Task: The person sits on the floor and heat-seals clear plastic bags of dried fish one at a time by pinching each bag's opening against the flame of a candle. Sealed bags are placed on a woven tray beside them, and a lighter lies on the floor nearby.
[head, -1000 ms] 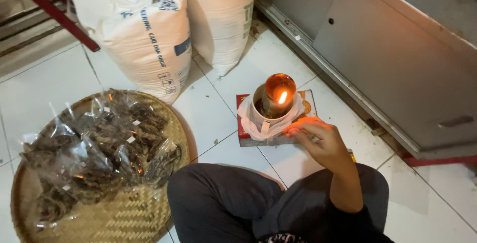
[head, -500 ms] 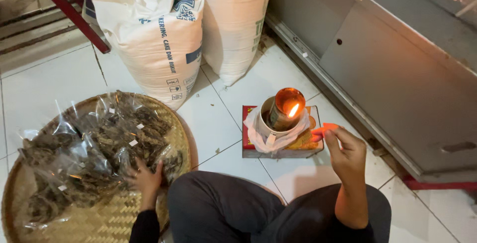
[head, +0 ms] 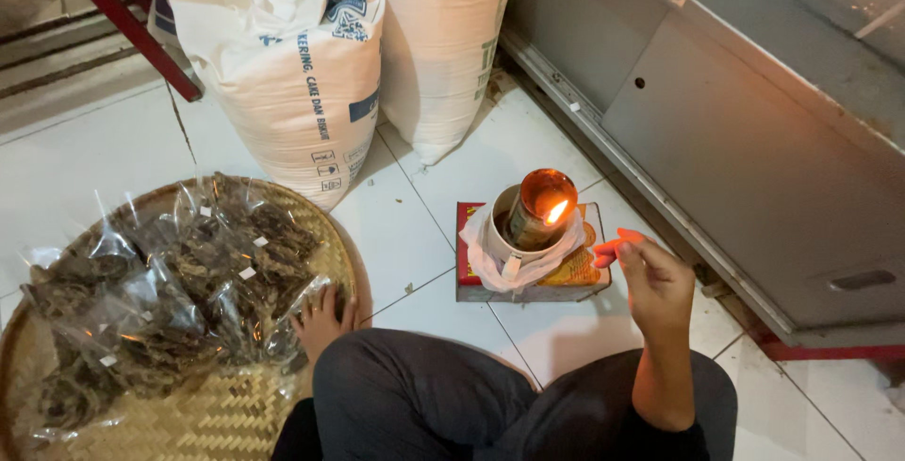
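- Head view: your round woven bamboo tray (head: pixel 217 414) holds a heap of clear plastic packets (head: pixel 170 291) filled with dark dried pieces.
- Your left hand (head: pixel 320 321) rests fingers spread on the nearest packet; half a second ago it lay further left on the tray.
- Your right hand (head: pixel 652 277) hangs loosely curled, holding nothing, just beside the lit oil lamp (head: pixel 539 208), which stands in a white-lined cup on a flat red box (head: pixel 575 277).
- Two woven sacks (head: pixel 302 74) stand behind on glossy white tiles.
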